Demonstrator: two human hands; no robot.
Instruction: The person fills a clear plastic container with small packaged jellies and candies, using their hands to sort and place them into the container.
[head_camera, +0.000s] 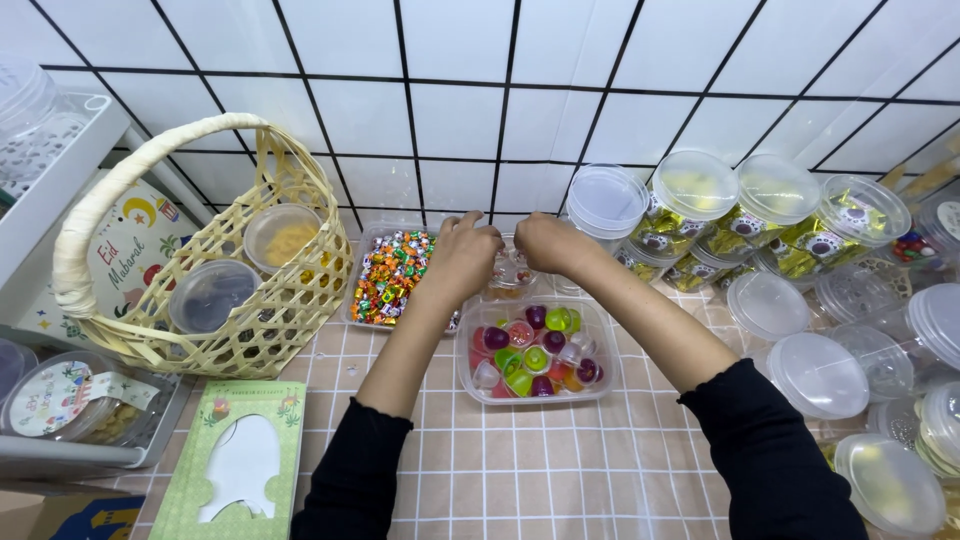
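Two hands, left hand (462, 255) and right hand (548, 243), met closed around a small clear container (510, 272) at the far edge of a peach tiled countertop (560, 460), beyond a tub of jelly cups (535, 352). White tiled wall (450, 100) behind; wicker basket (200, 250) left, lidded jars (760, 215) right.

A clear tub of small colourful jelly cups (535, 352) sits in the middle of the surface. Beside it, to the left, is a clear tray of bright wrapped sweets (388, 275). Clear jars with gold packets inside (735, 225) lie stacked at the right. A flat green box with a white egg-shaped window (235, 462) lies at the bottom left. A round tub with a colourful label (62, 398) is far left.
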